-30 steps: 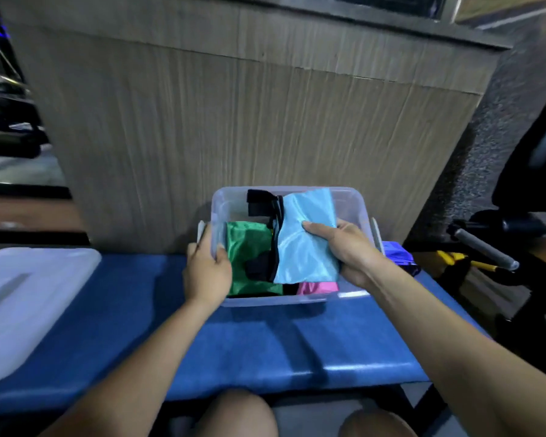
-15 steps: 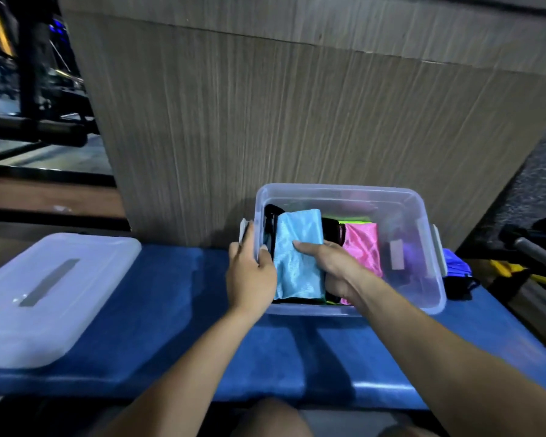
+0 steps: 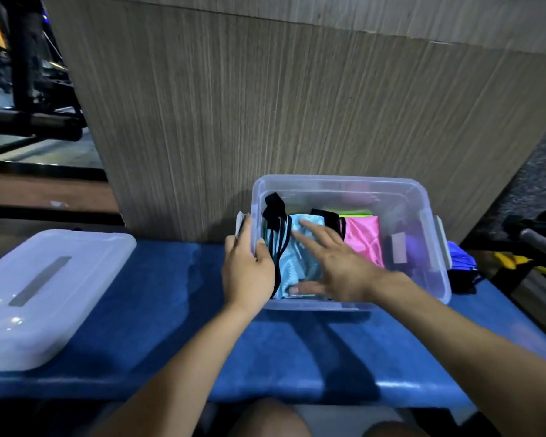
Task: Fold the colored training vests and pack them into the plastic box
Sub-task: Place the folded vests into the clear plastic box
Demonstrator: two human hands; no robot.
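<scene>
Right hand (image 3: 334, 266) now flat, fingers spread, pressing light-blue vest (image 3: 292, 263) down at plastic box's (image 3: 435, 279) left end; a second ago it gripped vest above rim. Left hand (image 3: 248, 266) curled over box's left wall, steadying. Pink vest (image 3: 361, 238) beside. Lid (image 3: 44, 291) at bench's (image 3: 177, 326) left end. Vest placed; packing near done.

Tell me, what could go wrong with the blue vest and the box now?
1. The right hand only presses the blue vest with flat fingers; let go, it might spring up and unfold.
2. A black strap sticks up near the box wall and could catch under the lid later.
3. The left hand grips the box's left wall; a hard push might slide the box along the blue bench.
</scene>
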